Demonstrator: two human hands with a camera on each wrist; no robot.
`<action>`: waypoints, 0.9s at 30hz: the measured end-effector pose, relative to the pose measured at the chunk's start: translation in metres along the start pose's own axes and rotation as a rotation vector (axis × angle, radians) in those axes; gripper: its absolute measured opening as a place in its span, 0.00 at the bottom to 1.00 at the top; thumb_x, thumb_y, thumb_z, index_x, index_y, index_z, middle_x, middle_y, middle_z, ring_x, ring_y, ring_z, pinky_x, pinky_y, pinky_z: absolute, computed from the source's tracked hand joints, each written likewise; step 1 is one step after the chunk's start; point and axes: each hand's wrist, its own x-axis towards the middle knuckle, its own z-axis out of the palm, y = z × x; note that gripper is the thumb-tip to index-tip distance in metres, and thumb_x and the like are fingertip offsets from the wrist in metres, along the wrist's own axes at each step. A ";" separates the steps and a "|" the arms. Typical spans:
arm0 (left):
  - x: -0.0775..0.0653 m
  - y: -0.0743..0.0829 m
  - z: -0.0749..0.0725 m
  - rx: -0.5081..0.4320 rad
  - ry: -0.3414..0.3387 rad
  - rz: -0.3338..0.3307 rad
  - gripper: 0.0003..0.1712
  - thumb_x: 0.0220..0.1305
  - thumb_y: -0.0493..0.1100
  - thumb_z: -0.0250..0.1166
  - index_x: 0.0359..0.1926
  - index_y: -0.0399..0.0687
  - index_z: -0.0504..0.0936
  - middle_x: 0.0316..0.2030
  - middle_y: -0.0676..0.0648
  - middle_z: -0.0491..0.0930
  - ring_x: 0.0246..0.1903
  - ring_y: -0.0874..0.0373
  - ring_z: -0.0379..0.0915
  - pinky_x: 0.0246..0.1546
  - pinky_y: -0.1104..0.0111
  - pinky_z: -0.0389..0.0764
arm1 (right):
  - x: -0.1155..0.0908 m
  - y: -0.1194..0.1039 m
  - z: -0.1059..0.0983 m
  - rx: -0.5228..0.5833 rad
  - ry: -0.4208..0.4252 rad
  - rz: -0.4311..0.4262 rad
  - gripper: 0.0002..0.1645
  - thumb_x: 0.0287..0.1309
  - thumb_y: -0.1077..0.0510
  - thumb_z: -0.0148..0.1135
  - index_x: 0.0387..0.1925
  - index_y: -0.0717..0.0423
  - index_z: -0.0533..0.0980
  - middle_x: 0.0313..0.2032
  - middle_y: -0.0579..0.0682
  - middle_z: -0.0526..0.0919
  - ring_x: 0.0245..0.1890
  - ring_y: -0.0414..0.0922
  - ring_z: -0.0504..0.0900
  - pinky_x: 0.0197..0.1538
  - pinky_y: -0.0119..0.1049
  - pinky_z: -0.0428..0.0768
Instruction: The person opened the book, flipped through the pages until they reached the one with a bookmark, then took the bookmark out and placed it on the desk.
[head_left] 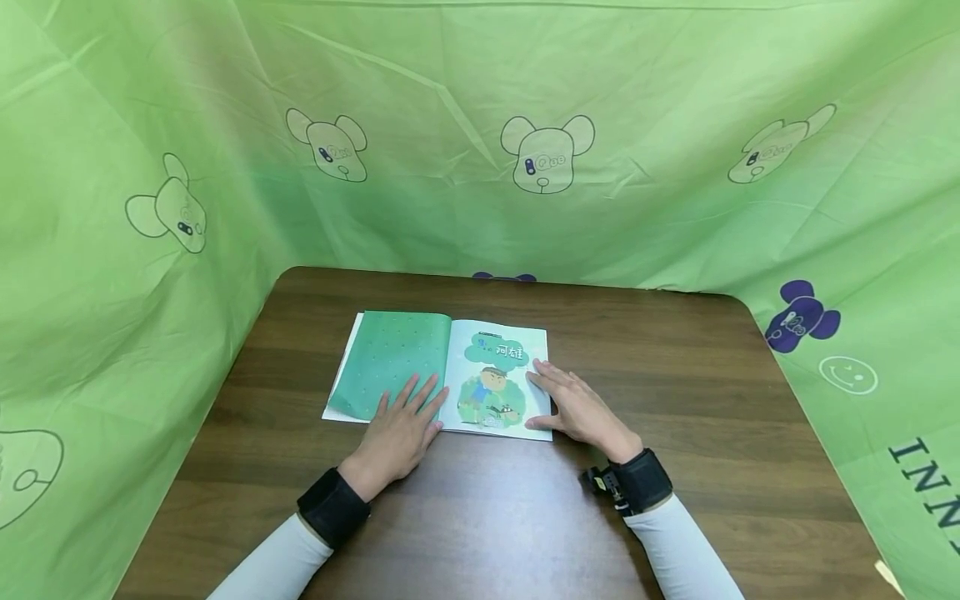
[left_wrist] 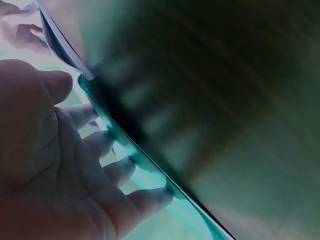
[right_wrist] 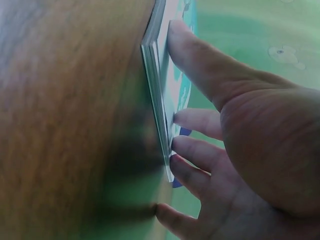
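A picture book (head_left: pixel 405 350) lies spread on the table, with a plain green page on the left and an illustrated title page (head_left: pixel 491 396) on the right. My left hand (head_left: pixel 397 433) rests with fingers spread on the lower part of the green page, close to the spine. In the left wrist view, its fingertips (left_wrist: pixel 120 170) touch the green sheet. At the right edge of the title page, my right hand (head_left: pixel 581 408) touches the paper with thumb and fingers apart. The right wrist view shows the thumb (right_wrist: pixel 190 45) on the top page, above the stacked page edges (right_wrist: pixel 157 90).
The brown wooden table (head_left: pixel 660 367) extends around the book on all sides. Green cloth (head_left: pixel 420 67) printed with bear heads hangs behind the table and along both sides. A small pale object (head_left: pixel 888 575) shows at the table's lower right edge.
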 end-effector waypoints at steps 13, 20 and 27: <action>0.004 0.007 0.002 -0.080 -0.107 -0.095 0.42 0.70 0.68 0.42 0.78 0.55 0.54 0.78 0.45 0.46 0.75 0.39 0.40 0.61 0.31 0.55 | -0.002 0.009 -0.007 0.067 -0.095 -0.060 0.57 0.40 0.36 0.73 0.70 0.59 0.67 0.74 0.63 0.57 0.73 0.58 0.56 0.68 0.64 0.57; 0.009 0.014 0.001 -0.079 -0.143 -0.112 0.49 0.66 0.74 0.40 0.78 0.51 0.52 0.78 0.41 0.44 0.74 0.34 0.37 0.58 0.27 0.54 | -0.004 0.013 -0.008 0.082 -0.123 -0.105 0.57 0.38 0.36 0.74 0.70 0.55 0.68 0.75 0.65 0.53 0.73 0.60 0.54 0.67 0.66 0.55; 0.008 0.019 0.000 -0.014 -0.140 -0.104 0.51 0.65 0.75 0.41 0.78 0.47 0.53 0.77 0.37 0.45 0.73 0.32 0.40 0.57 0.28 0.58 | -0.004 0.014 -0.007 0.086 -0.081 -0.148 0.51 0.40 0.38 0.74 0.67 0.52 0.72 0.73 0.66 0.55 0.73 0.61 0.55 0.66 0.65 0.58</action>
